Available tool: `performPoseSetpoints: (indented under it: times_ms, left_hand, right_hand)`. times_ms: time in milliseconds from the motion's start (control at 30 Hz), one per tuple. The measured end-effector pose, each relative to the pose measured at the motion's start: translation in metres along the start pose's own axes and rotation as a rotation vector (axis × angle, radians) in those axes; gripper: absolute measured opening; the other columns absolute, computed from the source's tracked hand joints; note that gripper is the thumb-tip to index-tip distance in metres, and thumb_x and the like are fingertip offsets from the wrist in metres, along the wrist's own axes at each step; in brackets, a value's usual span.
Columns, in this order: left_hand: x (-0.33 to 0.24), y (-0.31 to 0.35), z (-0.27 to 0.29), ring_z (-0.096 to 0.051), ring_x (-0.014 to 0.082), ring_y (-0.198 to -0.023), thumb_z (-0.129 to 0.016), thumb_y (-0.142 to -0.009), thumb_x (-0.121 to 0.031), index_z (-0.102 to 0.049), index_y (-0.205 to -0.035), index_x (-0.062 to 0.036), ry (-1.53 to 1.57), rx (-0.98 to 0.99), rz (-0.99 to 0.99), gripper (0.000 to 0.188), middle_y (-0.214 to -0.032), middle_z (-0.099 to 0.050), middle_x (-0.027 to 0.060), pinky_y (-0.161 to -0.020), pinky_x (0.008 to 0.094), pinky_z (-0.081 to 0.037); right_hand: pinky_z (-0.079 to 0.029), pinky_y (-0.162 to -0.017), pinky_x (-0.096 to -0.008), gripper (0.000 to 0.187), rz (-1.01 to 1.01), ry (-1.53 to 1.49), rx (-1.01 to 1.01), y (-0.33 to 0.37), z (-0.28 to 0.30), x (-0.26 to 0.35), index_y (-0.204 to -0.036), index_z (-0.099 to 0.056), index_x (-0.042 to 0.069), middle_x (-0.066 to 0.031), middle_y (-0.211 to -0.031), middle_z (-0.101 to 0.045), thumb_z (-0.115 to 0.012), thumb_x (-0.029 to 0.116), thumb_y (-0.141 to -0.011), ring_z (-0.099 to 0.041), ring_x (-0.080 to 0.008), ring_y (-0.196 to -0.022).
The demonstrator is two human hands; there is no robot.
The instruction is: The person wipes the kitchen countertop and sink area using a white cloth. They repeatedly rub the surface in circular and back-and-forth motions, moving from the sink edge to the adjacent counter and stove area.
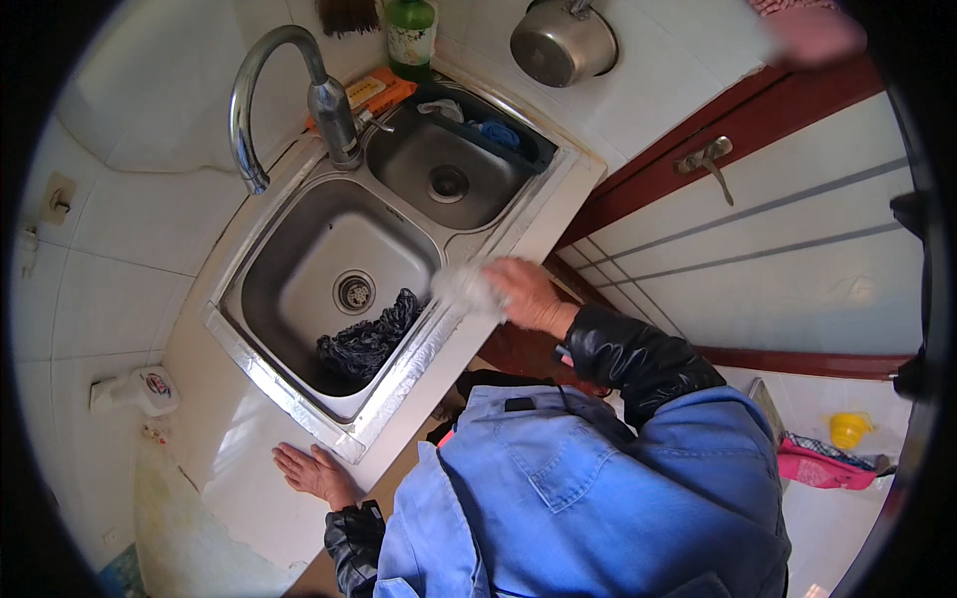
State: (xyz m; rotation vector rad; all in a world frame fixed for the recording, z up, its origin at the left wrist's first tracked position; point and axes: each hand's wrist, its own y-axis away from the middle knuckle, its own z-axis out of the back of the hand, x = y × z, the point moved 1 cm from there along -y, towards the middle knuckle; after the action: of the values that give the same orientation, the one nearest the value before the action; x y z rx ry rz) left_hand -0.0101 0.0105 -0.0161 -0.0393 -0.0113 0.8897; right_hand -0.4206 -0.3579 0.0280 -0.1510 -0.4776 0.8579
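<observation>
Whitish cloth or pad (467, 289), too blurred to name with certainty, is in the right hand (525, 296), over the front edge of the sink, beside the large basin (299, 259). The fingers appear to be closed around it, although the blur hides their exact placing. Whether it touches the rim, I cannot tell. The left hand (311, 473) grasps nothing; it lies palm down, with fingers spread, on the pale counter (244, 453) near the sink's corner.

In my judgement, the step in hand is wiping along this front edge, where a silvery strip (404, 371) runs. The next move would call for flat, even pressure along the strip, and some care not to lift its border.

Inside the large basin, a black crumpled bundle (369, 339) lies against the near wall, just beside the drain (354, 291). Further away are the smaller basin (409, 149) and the tall curved faucet (339, 115), whose spout is turned to the left. Behind the faucet there are an orange packet (379, 92) and a green bottle (411, 40). At the far left, a white bottle (135, 392) lies near the wall.
</observation>
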Motion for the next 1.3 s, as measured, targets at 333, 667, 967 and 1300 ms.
performPoseSetpoints:
  times_ms: [333,667,967,1300]
  left_hand:
    - [-0.001,-0.001,0.002,-0.017,0.0345,-0.154,-0.045,-0.101,-0.043,-0.026,-0.159,-0.003,0.046,0.02,0.021,0.072,-0.167,-0.022,0.0178,-0.122,0.0545,-0.012]
    - [-0.001,-0.002,0.0,-0.018,0.0344,-0.154,-0.045,-0.101,-0.045,-0.026,-0.159,-0.004,0.038,0.006,0.03,0.074,-0.167,-0.023,0.0173,-0.121,0.0562,-0.013]
    - [0.0,-0.002,-0.002,-0.02,0.0353,-0.153,-0.047,-0.1,-0.045,-0.028,-0.158,-0.0035,0.053,-0.017,0.031,0.074,-0.165,-0.025,0.0182,-0.12,0.0571,-0.014]
    - [0.0,-0.003,-0.003,-0.021,0.0362,-0.153,-0.056,-0.094,-0.04,-0.03,-0.157,-0.0027,0.113,-0.033,0.045,0.077,-0.165,-0.027,0.0188,-0.119,0.0583,-0.016]
  right_hand:
    - [-0.05,-0.091,-0.0493,0.064,-0.593,0.231,-0.153,-0.026,0.044,-0.1,-0.133,-0.055,0.01,-0.0175,-0.113,-0.06,-0.078,0.012,-0.073,-0.058,-0.0418,-0.106]
    - [-0.051,-0.094,-0.0475,0.059,0.293,-0.187,0.23,-0.017,-0.014,0.067,-0.127,-0.061,0.013,-0.0136,-0.124,-0.06,-0.079,0.021,-0.072,-0.061,-0.0361,-0.11]
    - [-0.048,-0.1,-0.0453,0.056,-0.087,0.052,0.063,-0.018,0.027,-0.012,-0.125,-0.064,0.01,-0.016,-0.126,-0.06,-0.077,0.012,-0.071,-0.057,-0.0394,-0.118]
    - [-0.041,-0.096,-0.0466,0.061,0.613,-0.367,0.517,-0.032,-0.055,0.189,-0.129,-0.061,0.018,-0.0122,-0.134,-0.055,-0.069,0.005,-0.07,-0.054,-0.035,-0.12]
